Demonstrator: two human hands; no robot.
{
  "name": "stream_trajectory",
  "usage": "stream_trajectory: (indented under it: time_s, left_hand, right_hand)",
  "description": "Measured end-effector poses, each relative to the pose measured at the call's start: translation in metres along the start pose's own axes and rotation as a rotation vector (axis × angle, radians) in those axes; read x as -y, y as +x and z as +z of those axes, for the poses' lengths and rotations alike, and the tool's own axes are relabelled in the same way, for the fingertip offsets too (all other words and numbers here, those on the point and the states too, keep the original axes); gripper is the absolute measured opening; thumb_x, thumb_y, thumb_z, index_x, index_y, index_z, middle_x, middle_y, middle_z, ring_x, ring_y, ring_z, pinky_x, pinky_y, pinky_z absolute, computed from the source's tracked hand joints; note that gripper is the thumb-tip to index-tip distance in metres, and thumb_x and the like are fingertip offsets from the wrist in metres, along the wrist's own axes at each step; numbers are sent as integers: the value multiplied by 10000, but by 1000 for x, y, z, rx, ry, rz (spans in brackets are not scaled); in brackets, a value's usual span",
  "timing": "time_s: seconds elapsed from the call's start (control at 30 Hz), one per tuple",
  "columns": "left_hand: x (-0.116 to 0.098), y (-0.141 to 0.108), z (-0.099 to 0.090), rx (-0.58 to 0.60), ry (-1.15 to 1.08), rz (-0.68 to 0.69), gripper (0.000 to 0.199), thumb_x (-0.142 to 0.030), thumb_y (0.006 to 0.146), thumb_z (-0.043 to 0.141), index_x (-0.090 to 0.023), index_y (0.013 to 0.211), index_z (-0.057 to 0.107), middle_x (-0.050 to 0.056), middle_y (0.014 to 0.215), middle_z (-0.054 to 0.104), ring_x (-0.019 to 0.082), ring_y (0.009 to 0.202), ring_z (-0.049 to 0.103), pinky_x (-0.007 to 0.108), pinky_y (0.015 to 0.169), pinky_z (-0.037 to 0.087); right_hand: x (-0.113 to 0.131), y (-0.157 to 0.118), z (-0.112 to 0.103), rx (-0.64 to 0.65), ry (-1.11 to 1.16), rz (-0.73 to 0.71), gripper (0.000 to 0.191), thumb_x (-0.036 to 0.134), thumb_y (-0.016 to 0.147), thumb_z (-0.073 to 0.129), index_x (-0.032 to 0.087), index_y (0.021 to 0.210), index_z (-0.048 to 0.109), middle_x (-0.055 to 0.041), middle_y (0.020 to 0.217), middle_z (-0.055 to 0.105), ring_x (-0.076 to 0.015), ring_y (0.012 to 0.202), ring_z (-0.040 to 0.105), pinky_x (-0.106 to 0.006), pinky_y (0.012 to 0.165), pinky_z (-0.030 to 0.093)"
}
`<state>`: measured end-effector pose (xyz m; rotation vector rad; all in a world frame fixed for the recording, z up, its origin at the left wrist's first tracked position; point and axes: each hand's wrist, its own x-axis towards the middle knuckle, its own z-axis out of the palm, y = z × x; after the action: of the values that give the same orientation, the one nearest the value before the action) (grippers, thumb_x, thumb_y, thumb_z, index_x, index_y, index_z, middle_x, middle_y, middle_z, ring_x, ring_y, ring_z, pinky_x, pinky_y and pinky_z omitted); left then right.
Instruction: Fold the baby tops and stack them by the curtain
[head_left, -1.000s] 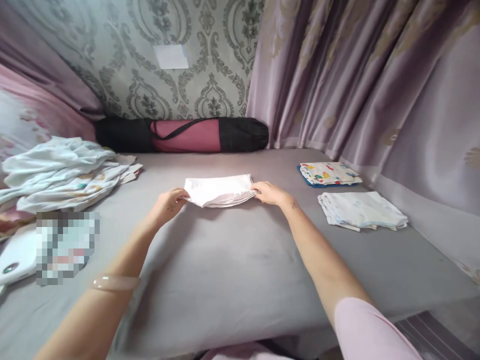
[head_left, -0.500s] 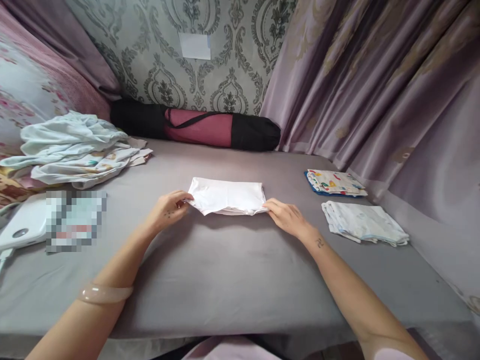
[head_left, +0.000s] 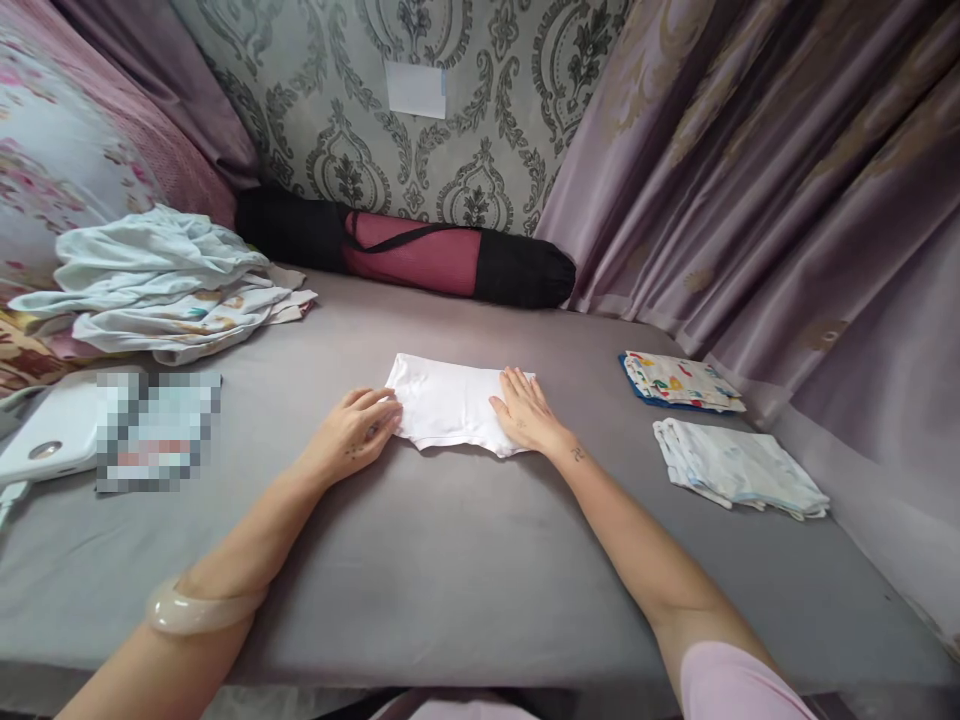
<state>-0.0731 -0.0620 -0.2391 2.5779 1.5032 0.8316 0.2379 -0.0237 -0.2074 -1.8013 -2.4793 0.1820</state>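
A folded piece of white clothing (head_left: pixel 446 400) lies flat on the grey sheet in front of me; I cannot tell what garment it is. My right hand (head_left: pixel 526 412) rests palm down on its right end, fingers spread over the cloth. At the left edge, my left hand (head_left: pixel 361 425) touches the fabric with bent, loosely parted fingertips, and its thumb is hard to see. A pale bangle (head_left: pixel 199 610) circles my left forearm.
Two folded cloth piles, one colourfully printed (head_left: pixel 682 380) and one whitish (head_left: pixel 739 465), lie right. A heap of loose clothes (head_left: pixel 161 275), a white device (head_left: pixel 60 430) and a blurred-out flat item (head_left: pixel 161 430) are left. A black and red long bag (head_left: pixel 412 255) lies along the wall.
Both hands have let go of the lower corners of the white clothing. My right hand now lies flat on it, the left rests at its edge. The cloth's lower edge lies flatter.
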Motion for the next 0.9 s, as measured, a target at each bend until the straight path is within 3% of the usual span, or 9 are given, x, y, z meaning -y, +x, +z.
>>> stream_trajectory:
  time_s: [0.23,0.5,0.6,0.7,0.9]
  left_hand:
    - [8,-4,7,85,23,3,427,-453,991,387,-217,1260,620,106,1391,579,297,1288,509,464,1088,424]
    - [6,-3,4,117,47,-9,439,-437,1010,334,-190,1259,599,131,1405,559,290,1280,520,448,1063,443]
    - [5,-3,3,122,43,-21,437,-429,1012,326,-186,1256,596,137,1395,562,285,1270,529,439,1053,450]
    - [5,-3,4,123,36,-34,438,-424,1015,311,-194,1262,590,133,1393,563,287,1275,524,445,1054,448]
    - [5,-3,3,121,28,-31,442,-413,1020,282,-196,1258,585,132,1377,574,284,1267,524,456,1051,451]
  right_hand:
    - [-10,17,23,22,9,139,711,463,1013,175,-9,1542,231,-176,1619,204,-249,1508,155,-378,1221,91]
    - [-10,19,15,93,29,148,726,486,1008,191,-1,1545,230,-172,1627,182,-254,1512,129,-376,1220,86]
    - [1,20,6,104,28,164,692,463,1010,204,24,1542,261,-171,1628,178,-253,1514,118,-389,1218,80]
    - [22,23,1,47,44,86,650,438,1017,198,77,1553,262,-148,1640,153,-239,1519,83,-393,1218,48]
    - [58,36,13,65,103,-9,645,481,1022,164,154,1575,219,-99,1652,124,-251,1521,60,-469,1213,47]
